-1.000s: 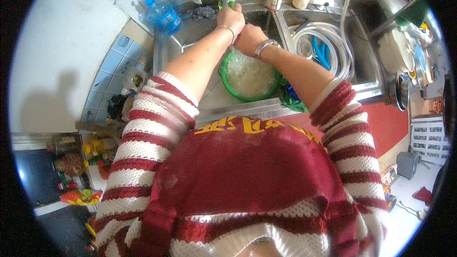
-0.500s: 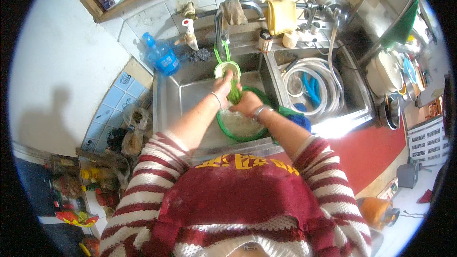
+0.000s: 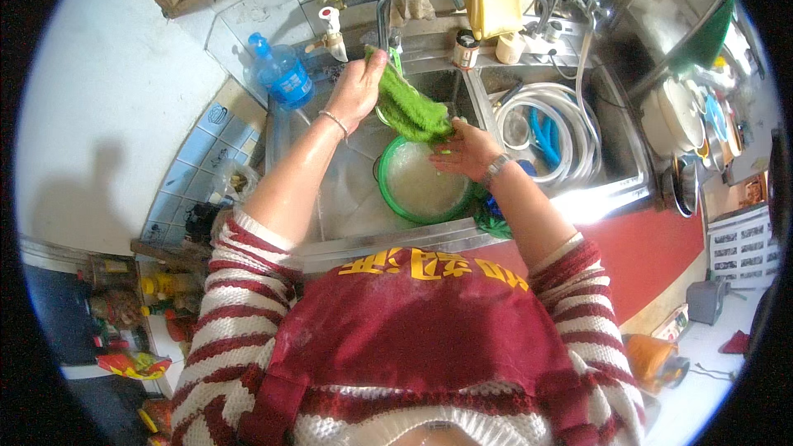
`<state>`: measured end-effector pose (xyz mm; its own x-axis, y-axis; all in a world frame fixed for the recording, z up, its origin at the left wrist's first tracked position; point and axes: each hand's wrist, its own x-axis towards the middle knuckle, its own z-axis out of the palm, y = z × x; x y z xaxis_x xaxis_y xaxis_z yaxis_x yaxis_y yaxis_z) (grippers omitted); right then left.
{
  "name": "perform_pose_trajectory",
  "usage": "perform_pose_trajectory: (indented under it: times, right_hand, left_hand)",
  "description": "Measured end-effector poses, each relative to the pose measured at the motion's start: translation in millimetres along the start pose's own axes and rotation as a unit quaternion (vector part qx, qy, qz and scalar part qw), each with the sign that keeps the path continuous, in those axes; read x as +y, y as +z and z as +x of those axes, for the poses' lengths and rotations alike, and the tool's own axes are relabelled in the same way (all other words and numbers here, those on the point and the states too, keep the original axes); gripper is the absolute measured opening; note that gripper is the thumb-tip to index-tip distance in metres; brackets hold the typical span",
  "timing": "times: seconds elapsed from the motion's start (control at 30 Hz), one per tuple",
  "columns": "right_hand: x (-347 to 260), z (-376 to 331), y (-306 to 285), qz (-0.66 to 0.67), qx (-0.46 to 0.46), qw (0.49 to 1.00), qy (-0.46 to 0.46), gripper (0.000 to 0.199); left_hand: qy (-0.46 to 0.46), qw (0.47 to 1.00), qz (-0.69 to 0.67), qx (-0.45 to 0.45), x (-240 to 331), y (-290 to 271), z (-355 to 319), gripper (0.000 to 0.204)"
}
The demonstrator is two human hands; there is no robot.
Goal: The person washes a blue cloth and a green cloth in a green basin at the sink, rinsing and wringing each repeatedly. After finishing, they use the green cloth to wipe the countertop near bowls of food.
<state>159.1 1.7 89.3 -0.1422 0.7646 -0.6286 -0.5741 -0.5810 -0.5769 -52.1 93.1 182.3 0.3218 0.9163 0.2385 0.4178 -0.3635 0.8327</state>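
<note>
Head view: the left hand (image 3: 357, 87) grips the upper end of a green cloth (image 3: 410, 109), fingers closed around it, just below the tap (image 3: 388, 8). The right hand (image 3: 465, 151) holds the lower end, fingers partly curled on it. The cloth hangs stretched between both hands over the left sink (image 3: 347, 198), above a green bowl (image 3: 417, 183) of cloudy water near the front edge. Judged progress: the cloth looks wet and is apparently mid-wash; wringing is not yet done. Room: the left sink has bare floor left of the bowl; a blue bottle (image 3: 281, 74) stands at its back left corner; hoses (image 3: 553, 128) fill the right sink
</note>
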Motion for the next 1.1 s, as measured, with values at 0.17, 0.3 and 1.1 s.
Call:
perform_pose_trajectory:
  times: [0.17, 0.3, 1.1]
  right_hand:
    - [-5, 26, 26, -0.407, 0.175, 0.815, -0.373, 0.045]
    - [-39, 9, 52, -0.426, 0.003, 0.806, -0.410, 0.039]
    - [-128, -57, 32, -0.036, -0.109, 0.970, -0.216, 0.029]
  left_hand:
    - [0.025, 0.990, 0.062, -0.122, 28, 13, 6, 0.063]
    - [0.060, 0.983, 0.015, -0.173, 39, 5, 14, 0.060]
    - [-0.002, 0.891, -0.362, -0.274, 24, -56, 33, 0.048]
